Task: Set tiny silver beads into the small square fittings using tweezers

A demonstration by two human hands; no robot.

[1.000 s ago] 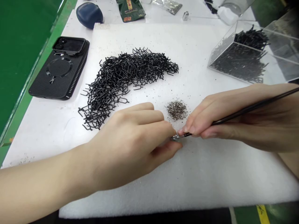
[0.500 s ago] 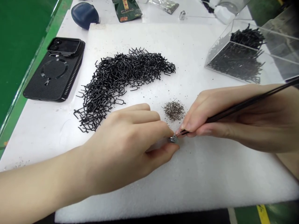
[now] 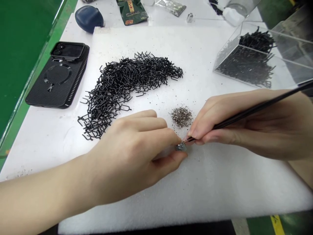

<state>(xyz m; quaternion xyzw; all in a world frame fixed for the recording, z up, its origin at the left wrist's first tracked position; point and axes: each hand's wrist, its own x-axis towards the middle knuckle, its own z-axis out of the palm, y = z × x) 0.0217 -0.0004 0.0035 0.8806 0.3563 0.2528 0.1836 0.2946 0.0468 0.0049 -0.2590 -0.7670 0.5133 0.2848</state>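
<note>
My left hand pinches a small silvery metal part between thumb and forefinger, just above the white foam sheet. My right hand grips black tweezers like a pen, and their tips touch or nearly touch the metal part; what they hold, if anything, is too small to make out. Just beyond the fingertips lies a little heap of tiny shiny metal pieces. Behind my left hand a curved pile of bent black wire pieces spreads over the foam.
A clear plastic box with more black pieces stands at the right. On the left lies a black-cased phone. Along the back are a dark blue rounded object, a green packet and another small metal part. White foam sheet lies beneath my hands.
The view has shifted very slightly. Both hands keep their hold, with the tweezer tips still at the metal part.
</note>
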